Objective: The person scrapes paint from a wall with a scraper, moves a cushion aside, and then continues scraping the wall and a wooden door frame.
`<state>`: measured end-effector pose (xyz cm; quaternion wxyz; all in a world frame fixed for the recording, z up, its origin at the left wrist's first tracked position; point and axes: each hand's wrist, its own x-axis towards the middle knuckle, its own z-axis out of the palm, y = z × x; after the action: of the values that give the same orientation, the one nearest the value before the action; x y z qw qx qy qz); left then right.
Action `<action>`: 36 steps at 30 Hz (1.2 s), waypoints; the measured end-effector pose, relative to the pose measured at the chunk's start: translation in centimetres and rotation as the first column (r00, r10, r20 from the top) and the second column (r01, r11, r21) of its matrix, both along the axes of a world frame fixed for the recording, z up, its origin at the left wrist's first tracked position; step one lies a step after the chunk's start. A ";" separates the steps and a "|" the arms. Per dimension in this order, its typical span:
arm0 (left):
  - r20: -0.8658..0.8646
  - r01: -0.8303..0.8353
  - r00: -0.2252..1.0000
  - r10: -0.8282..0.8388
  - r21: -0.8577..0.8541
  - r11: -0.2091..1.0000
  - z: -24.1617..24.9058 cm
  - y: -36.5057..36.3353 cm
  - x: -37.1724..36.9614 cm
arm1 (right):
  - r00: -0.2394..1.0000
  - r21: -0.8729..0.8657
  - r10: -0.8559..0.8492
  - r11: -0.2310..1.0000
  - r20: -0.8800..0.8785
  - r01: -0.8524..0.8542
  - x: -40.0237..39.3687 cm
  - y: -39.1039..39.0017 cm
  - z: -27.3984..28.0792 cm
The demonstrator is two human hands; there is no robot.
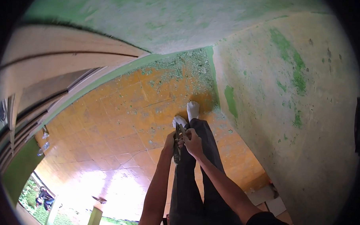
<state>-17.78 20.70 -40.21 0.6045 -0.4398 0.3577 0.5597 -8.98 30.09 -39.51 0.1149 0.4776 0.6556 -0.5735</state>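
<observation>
Just below the 2 white-socked feet (192,109) in view, the left hand (170,141) grips a dark tool (177,156), likely steadying it for the right hand (192,142), whose fingers bunch against it; whether they pinch it, I cannot tell. Beyond the feet, green flakes (193,69) litter orange tiles (104,121); right of them, a wall (264,91) peels.

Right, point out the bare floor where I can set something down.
The widest mostly bare patch is the yellow floor left of the left hand, between the left wall and the bright glare. Crowded: the far corner, thick with flakes, and the narrow gap between feet and right wall.
</observation>
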 end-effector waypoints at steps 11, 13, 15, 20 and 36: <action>-0.227 0.008 0.973 -0.043 -0.153 0.988 -2.9 5.6 -5.2 | 0.985 0.290 0.154 0.942 0.072 -0.169 -6.1 1.4 3.2; -0.238 0.129 0.956 -0.170 -0.180 0.975 -3.6 5.4 -5.4 | 0.984 0.086 0.010 0.996 0.178 -0.026 -7.1 1.2 3.5; -0.281 0.235 0.914 -0.291 -0.218 0.947 -5.5 5.3 -5.5 | 0.981 0.070 -0.060 0.996 0.186 0.047 -7.2 -0.2 1.7; -0.544 0.350 0.753 -0.370 -0.146 0.925 -11.0 -1.0 -6.3 | 0.971 -0.184 -0.008 0.981 0.239 0.054 -7.9 -0.4 0.2; -0.755 0.824 -0.342 -0.560 -0.527 0.208 -27.1 20.7 -14.1 | 0.671 -0.010 -0.731 0.675 0.122 0.737 -9.1 18.6 -21.4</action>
<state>-31.84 41.37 -67.35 0.5456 0.3498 0.7287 0.2210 -18.06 48.68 -60.96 -0.0762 0.7275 0.3842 -0.5633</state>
